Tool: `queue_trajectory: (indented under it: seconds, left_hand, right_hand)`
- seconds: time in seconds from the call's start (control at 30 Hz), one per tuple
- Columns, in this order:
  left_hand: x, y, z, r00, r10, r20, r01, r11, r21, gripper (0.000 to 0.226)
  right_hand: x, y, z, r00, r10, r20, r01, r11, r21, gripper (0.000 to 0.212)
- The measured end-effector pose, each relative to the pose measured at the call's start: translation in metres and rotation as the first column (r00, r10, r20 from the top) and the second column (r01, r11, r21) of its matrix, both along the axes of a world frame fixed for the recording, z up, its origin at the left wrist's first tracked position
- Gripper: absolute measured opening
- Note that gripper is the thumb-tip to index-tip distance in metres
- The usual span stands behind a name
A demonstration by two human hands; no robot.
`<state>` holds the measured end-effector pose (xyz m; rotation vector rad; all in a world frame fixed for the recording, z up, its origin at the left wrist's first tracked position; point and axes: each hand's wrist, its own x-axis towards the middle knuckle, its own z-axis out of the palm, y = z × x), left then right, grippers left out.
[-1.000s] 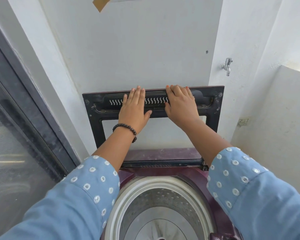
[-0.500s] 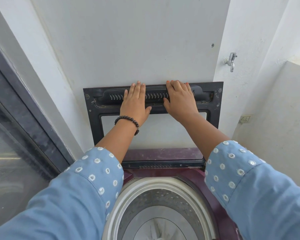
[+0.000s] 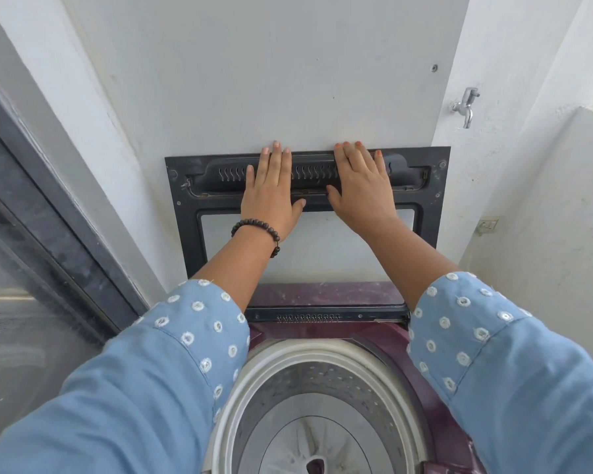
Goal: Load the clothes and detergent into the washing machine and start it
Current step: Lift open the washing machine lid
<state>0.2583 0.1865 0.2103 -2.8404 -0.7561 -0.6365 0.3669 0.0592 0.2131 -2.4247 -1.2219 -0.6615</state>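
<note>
The top-loading washing machine [image 3: 326, 297] has a maroon body, and its black-framed lid [image 3: 189, 213] stands raised upright against the white wall. My left hand [image 3: 271, 193], with a dark bead bracelet at the wrist, lies flat on the lid's upper bar, fingers straight. My right hand [image 3: 363, 186] presses flat beside it, fingertips reaching the lid's top edge. Below my arms the metal drum [image 3: 322, 381] is open, with a white rim and no clothes visible inside. No clothes or detergent are in view.
A metal tap [image 3: 465, 106] sticks out of the wall at the upper right. A dark-framed glass door [image 3: 31, 268] runs along the left. A low white wall [image 3: 569, 206] stands to the right with a small socket [image 3: 488, 224] on it.
The lid has tipped further back against the wall, both hands riding up with it, and the fingers have straightened toward its top edge.
</note>
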Motion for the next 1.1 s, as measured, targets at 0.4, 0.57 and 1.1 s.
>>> queue_trajectory:
  seconds: [0.4, 0.57, 1.1]
  left_hand:
    - [-0.051, -0.040, -0.091, 0.983, 0.049, -0.174, -0.066, 0.993, -0.094, 0.079]
    - [-0.070, -0.057, -0.105, 0.984, 0.021, -0.176, -0.040, 0.993, -0.107, 0.079]
    - [-0.160, -0.129, -0.192, 0.959, 0.065, -0.277, -0.132, 0.964, -0.230, 0.079]
  right_hand:
    - [-0.042, -0.037, -0.059, 0.995, -0.048, -0.088, 0.030, 0.979, -0.201, 0.075]
    - [-0.067, -0.049, -0.101, 0.994, -0.065, -0.086, 0.040, 0.963, -0.265, 0.076]
    - [-0.158, -0.118, -0.221, 0.985, -0.045, -0.166, -0.015, 0.939, -0.343, 0.075]
